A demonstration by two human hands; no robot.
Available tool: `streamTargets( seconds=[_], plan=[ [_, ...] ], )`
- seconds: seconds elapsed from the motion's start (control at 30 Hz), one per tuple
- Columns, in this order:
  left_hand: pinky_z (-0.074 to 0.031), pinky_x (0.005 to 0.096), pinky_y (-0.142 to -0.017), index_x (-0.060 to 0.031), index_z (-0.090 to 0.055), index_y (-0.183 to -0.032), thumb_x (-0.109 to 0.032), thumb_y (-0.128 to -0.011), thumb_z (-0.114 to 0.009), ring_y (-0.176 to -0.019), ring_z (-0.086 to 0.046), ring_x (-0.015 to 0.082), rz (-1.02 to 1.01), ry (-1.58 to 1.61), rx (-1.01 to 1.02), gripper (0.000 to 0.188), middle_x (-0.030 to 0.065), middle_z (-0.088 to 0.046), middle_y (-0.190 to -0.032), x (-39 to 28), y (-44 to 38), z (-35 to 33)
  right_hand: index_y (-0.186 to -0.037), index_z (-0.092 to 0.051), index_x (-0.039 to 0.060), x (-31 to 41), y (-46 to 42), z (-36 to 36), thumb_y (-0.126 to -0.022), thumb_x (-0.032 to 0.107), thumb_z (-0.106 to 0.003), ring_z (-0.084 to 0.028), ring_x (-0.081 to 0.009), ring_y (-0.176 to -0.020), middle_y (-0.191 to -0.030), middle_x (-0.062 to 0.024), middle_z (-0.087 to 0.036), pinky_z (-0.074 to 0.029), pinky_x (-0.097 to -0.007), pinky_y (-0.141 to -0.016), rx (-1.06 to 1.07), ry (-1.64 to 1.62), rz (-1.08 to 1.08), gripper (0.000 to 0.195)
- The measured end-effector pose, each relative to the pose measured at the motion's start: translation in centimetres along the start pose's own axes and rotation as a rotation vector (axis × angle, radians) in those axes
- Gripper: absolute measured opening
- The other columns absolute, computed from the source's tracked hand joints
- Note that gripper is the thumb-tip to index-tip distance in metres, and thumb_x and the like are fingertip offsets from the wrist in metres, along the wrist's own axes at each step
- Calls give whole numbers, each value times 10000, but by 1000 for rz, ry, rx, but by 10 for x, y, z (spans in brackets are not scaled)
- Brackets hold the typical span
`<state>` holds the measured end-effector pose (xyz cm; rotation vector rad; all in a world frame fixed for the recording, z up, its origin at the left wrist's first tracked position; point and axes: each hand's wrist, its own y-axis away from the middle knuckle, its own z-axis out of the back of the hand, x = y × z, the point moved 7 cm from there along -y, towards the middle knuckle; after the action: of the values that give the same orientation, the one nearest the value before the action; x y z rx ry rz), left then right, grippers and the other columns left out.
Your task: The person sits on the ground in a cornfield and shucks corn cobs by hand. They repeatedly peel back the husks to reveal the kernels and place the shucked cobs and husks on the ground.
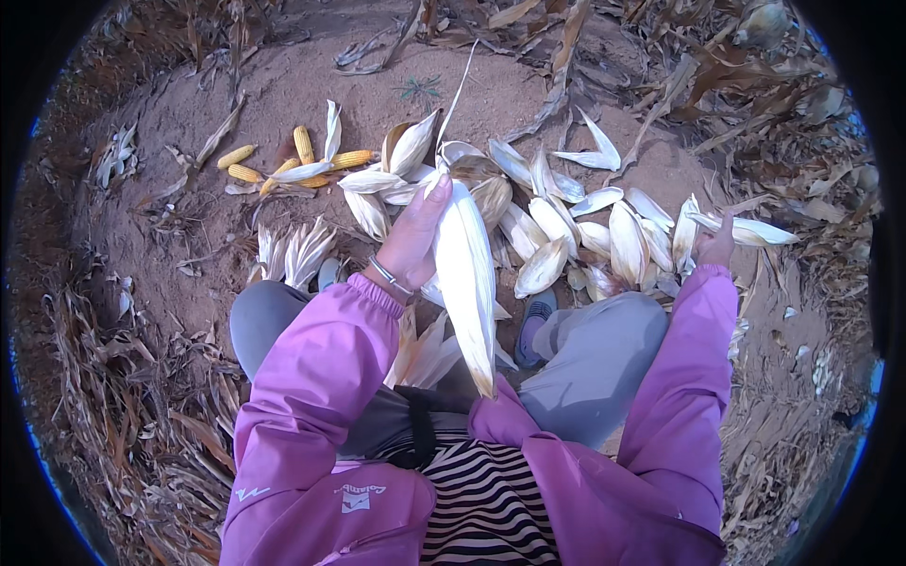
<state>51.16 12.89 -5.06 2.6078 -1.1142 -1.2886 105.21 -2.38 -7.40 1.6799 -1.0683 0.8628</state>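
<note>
My left hand (419, 230) grips a long white corn husk (467, 283) near its upper end. It hangs down over my lap, and a thin stalk-like strip points up above my thumb. Whether an ear is inside it I cannot tell. Off to the right, my right hand (713, 247) has its fingers on a pale pointed husk (761, 232) lying crosswise; most of this hand's grip is hidden. Between my hands, a heap of dry, husk-covered corn ears (555, 219) lies on the soil. Several bare yellow cobs (304, 145) lie at the left.
Peeled husk bunches (308, 251) stand by my left knee, with more loose husks (425, 347) between my legs. Dry corn stalks and leaves (764, 92) border the brown soil (177, 233). A shoe (536, 322) is just in front of the heap.
</note>
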Motion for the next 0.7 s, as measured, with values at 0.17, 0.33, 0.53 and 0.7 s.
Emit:
streamTargets(
  seconds=[0.17,0.33,0.53,0.7],
  plan=[
    [-460,390,-901,-53,-469,-1121,-374,-930,-501,-972,-577,219,27,193,-30,374,89,-579,-1034,-5,-5,-2,-1113,-553,3,4,34,7,-848,246,-630,-578,-196,-890,-1042,-91,-597,-459,-347,-806,192,617,87,367],
    [-404,436,-989,-1,-442,-1174,-232,-885,-515,-1078,-539,273,-50,270,-4,377,148,-549,-1118,-14,-11,7,-1125,-549,-7,-28,293,-136,-916,165,-536,-572,-140,-921,-1013,-78,-607,-454,-257,-793,1270,737,98,271],
    [-405,432,-988,-18,-424,-1175,-160,-861,-558,-1093,-522,256,-199,240,-36,369,119,-531,-1121,-24,-11,15,-997,-589,1,-93,398,-160,-795,230,-703,-533,-75,-775,-856,-10,-579,-416,-226,-666,1522,1119,306,326],
    [-442,438,-951,-57,-429,-1173,-135,-860,-618,-1063,-542,238,-267,174,-141,374,81,-541,-1095,-33,-6,28,-994,-589,-16,-122,400,-159,-721,198,-736,-573,-115,-729,-837,-76,-619,-453,-274,-675,1513,1098,291,377]
  ],
)
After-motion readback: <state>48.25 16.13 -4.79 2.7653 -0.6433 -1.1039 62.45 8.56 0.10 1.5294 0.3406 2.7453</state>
